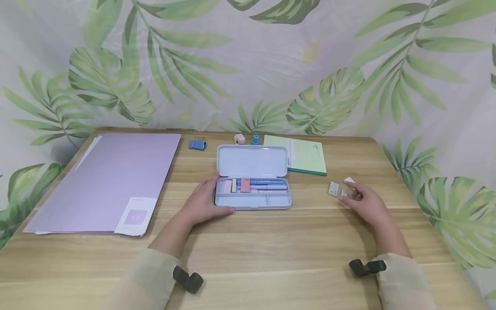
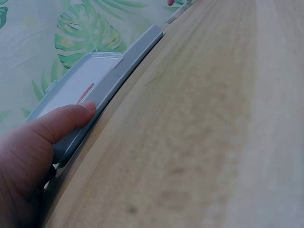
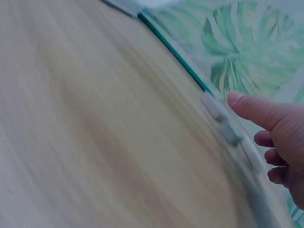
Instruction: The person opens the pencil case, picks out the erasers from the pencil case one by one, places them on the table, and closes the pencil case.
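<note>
A light blue pencil case (image 1: 252, 161) lies with its lid raised in the middle of the table. My left hand (image 1: 203, 200) holds its left end, the thumb (image 2: 76, 118) along the front wall and the other fingers behind the side. Inside the case are a pink eraser (image 1: 245, 185), smaller pink and green blocks and several blue pens (image 1: 267, 187). To the right, my right hand (image 1: 366, 204) hovers at a few small blocks that look like erasers (image 1: 333, 189), thumb and forefinger spread apart. Its fingertips are close to the far white block (image 1: 349, 180); contact is unclear.
A large purple folder (image 1: 112, 181) lies on the left. Behind the case are a blue clip-like item (image 1: 196, 144), a small pink item (image 1: 239, 138) and a small blue item (image 1: 255, 139). A green notepad (image 1: 310, 155) lies at the back right, partly behind the lid.
</note>
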A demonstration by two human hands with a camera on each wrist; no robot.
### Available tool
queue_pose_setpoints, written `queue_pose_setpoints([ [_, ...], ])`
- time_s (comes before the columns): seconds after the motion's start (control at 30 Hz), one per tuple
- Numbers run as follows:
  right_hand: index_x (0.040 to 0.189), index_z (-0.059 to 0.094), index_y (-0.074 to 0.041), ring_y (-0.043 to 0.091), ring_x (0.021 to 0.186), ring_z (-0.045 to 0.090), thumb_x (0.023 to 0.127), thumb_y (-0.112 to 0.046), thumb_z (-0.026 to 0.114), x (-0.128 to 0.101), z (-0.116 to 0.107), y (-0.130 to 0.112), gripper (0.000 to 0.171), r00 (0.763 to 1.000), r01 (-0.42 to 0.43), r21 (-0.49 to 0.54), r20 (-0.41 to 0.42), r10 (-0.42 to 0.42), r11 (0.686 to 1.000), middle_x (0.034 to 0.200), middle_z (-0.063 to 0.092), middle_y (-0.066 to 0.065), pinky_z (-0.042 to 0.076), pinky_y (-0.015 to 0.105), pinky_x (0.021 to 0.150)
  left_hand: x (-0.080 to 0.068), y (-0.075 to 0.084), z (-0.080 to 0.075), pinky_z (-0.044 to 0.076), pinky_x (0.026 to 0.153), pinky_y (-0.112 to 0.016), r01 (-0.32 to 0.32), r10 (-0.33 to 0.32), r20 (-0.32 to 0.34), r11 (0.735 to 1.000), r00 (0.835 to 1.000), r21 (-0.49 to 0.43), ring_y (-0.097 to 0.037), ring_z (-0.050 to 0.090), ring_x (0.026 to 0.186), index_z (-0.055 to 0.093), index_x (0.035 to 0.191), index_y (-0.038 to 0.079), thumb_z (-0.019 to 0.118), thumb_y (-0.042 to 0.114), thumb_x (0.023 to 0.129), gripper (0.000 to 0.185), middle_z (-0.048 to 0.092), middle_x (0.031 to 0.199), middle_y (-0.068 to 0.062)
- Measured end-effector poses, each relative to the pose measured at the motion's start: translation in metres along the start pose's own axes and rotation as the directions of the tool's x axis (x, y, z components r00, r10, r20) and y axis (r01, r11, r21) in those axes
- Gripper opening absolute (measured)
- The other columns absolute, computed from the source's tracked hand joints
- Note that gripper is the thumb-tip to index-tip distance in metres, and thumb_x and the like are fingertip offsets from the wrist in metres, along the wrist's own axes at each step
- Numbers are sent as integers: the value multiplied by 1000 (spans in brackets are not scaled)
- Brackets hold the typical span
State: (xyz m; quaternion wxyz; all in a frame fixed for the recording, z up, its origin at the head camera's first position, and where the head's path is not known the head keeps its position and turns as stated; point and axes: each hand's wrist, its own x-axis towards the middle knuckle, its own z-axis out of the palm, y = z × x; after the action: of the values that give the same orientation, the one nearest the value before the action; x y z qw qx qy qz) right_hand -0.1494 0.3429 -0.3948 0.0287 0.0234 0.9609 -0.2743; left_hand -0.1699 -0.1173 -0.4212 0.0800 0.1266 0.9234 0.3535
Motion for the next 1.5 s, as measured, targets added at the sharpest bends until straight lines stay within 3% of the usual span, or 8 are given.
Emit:
queue_pose_setpoints([
  [0.13, 136, 55, -2, 27, 92, 54, 89, -39, 71, 8, 11, -36, 62, 994, 105, 20, -1, -105, 994, 106, 60, 16, 44, 32, 73, 1, 0, -1, 18, 122, -54, -11, 11, -8, 1000, 1000, -2, -41, 22, 148, 10, 158, 8, 82, 54, 67, 124, 29, 160, -16],
  [0.37, 135, 59, -10, 24, 95, 53, 84, -36, 76, 26, 55, -114, 60, 956, 261, 98, 111, -271, 960, 106, 59, 10, 46, 33, 78, 1, 0, -1, 17, 122, -54, -12, 12, 0, 1000, 1000, -8, -41, 22, 149, 10, 158, 7, 82, 54, 67, 125, 29, 160, -16],
  [0.53, 135, 60, -15, 22, 101, 54, 83, -41, 76, 37, 86, -160, 61, 930, 295, 107, 196, -310, 950, 112, 61, 8, 49, 40, 92, -1, 0, 0, 18, 122, -55, -1, 1, 6, 1000, 1000, -5, -42, 20, 149, 11, 158, 7, 81, 54, 68, 124, 28, 160, -16],
  [0.7, 137, 59, -19, 20, 108, 53, 82, -50, 74, 44, 108, -188, 65, 915, 322, -8, 262, -308, 947, 120, 60, 5, 48, 40, 100, -3, 0, -1, 18, 122, -56, 3, -3, 14, 1000, 1000, 2, -43, 19, 149, 12, 158, 6, 80, 56, 69, 123, 28, 161, -17],
  [0.87, 136, 59, -18, 21, 112, 55, 81, -48, 76, 46, 117, -199, 65, 910, 344, -52, 265, -320, 937, 122, 61, 6, 47, 40, 103, -3, -1, -1, 19, 122, -56, -8, 8, 5, 1000, 1000, 13, -42, 21, 148, 12, 157, 5, 80, 56, 69, 123, 29, 160, -17],
  [1.17, 128, 64, -16, 21, 110, 56, 79, -41, 79, 48, 117, -195, 56, 927, 300, 65, 216, -307, 952, 119, 62, 4, 47, 41, 102, -1, 1, -1, 21, 121, -57, 3, -3, 9, 1000, 1000, 21, -45, 20, 148, 11, 158, 7, 80, 57, 68, 124, 29, 160, -17],
  [1.3, 127, 64, -17, 21, 108, 55, 80, -39, 79, 46, 109, -190, 55, 930, 296, 118, 190, -314, 948, 116, 62, 4, 47, 40, 99, -1, 2, -1, 23, 120, -57, 25, -25, 15, 1000, 1000, 16, -45, 19, 148, 12, 158, 8, 80, 57, 68, 123, 29, 160, -16],
  [1.5, 129, 63, -15, 23, 98, 51, 79, -37, 80, 40, 81, -166, 57, 947, 274, 187, 115, -299, 943, 106, 59, 7, 46, 35, 83, -1, 0, -2, 24, 119, -58, 30, -30, 11, 999, 999, 14, -46, 21, 147, 12, 158, 8, 80, 57, 67, 124, 30, 160, -16],
])
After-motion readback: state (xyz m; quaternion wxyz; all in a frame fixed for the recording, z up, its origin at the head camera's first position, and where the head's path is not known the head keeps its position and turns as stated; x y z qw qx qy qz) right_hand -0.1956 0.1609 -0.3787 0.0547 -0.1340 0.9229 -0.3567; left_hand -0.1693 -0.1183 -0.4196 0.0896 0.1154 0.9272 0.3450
